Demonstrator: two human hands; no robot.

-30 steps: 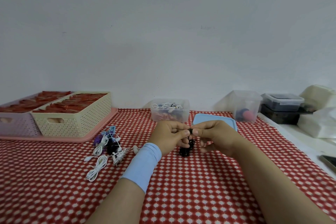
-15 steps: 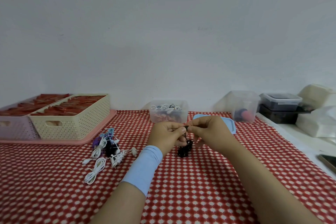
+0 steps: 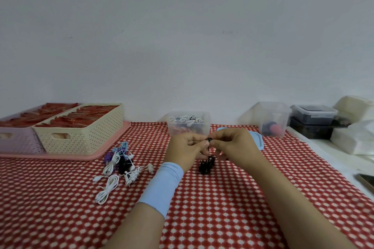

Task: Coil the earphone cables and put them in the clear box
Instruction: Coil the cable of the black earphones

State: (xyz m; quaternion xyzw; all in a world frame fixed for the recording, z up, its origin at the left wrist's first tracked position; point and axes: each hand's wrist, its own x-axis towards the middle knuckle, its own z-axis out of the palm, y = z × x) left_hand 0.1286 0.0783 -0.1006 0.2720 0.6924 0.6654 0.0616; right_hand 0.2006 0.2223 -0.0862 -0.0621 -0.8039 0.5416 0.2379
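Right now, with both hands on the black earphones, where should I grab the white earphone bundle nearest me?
Pinch the white earphone bundle across its narrow middle, from above, with the left hand. It lies flat as a long loop on the tablecloth, left of that hand; a middle pinch likely keeps the strands together.

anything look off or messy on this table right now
Nothing looks spilled or broken. A loose heap of earphones lies on the cloth beside the left hand, outside the clear box. A blue lid lies flat beside that box. Both it and the right hand pinch a black cable that hangs in a messy bunch.
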